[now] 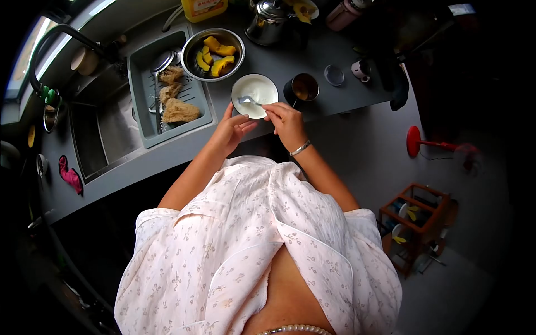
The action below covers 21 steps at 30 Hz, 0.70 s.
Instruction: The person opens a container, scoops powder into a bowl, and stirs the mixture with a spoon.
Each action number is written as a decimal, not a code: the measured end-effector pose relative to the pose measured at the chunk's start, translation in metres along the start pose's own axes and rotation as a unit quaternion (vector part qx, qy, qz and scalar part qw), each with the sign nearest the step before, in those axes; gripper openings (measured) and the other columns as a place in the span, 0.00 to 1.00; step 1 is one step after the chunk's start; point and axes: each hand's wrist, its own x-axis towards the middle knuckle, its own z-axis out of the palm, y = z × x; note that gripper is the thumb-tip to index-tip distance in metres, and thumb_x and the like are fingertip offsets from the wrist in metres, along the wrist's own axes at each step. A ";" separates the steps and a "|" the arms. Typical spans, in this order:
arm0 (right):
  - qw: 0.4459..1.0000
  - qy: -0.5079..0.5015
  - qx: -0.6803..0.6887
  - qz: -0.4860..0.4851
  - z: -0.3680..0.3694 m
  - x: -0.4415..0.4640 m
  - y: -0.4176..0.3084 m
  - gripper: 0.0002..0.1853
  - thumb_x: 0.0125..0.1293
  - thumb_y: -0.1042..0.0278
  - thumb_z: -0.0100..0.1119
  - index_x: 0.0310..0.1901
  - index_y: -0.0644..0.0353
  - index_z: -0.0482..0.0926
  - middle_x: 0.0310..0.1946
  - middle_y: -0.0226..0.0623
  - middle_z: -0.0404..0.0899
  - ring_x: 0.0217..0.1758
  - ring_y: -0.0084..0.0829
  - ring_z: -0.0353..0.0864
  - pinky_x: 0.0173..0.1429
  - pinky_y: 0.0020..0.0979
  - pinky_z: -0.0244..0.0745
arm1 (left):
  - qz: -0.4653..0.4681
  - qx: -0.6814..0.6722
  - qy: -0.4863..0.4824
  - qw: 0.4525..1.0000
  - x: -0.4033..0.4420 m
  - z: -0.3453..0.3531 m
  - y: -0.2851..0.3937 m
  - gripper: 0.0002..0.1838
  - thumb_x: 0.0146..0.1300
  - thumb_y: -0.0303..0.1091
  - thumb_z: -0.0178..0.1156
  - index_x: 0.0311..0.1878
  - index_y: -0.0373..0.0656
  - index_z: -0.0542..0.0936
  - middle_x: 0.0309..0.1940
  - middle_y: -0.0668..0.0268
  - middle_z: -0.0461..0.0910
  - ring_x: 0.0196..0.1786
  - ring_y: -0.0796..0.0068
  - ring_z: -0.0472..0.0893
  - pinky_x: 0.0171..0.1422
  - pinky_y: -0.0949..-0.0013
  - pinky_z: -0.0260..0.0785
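Observation:
A white bowl (262,84) with whitish contents stands near the counter's front edge. My left hand (230,129) cups its lower left side, fingers and thumb against the bowl. In my right hand (287,124) is a metal spoon (248,100), pinched by the handle, its head dipping into the bowl. Just right of the bowl stands a dark cup (301,87) with something brownish inside. Behind to the left, a steel bowl (187,46) holds several yellow pumpkin pieces (223,50).
A grey drain tray (139,106) with loofah pieces (180,111) lies beside the steel sink (106,134). A metal kettle (267,25) and a yellow jug (204,8) stand at the back. Rightward are a clear lid (334,75) and a small pink item (360,70). A wooden rack (416,209) is on the floor.

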 end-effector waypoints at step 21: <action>0.966 -0.074 -0.190 -0.157 -0.031 0.014 0.017 0.11 0.62 0.78 0.59 0.45 0.57 0.82 0.37 0.38 0.83 0.36 0.42 0.84 0.40 0.37 0.80 | 0.033 -0.065 0.001 0.997 0.007 0.004 -0.010 0.42 0.61 0.18 0.58 0.76 0.53 0.51 0.65 0.53 0.69 0.61 0.57 0.78 0.66 0.58 0.74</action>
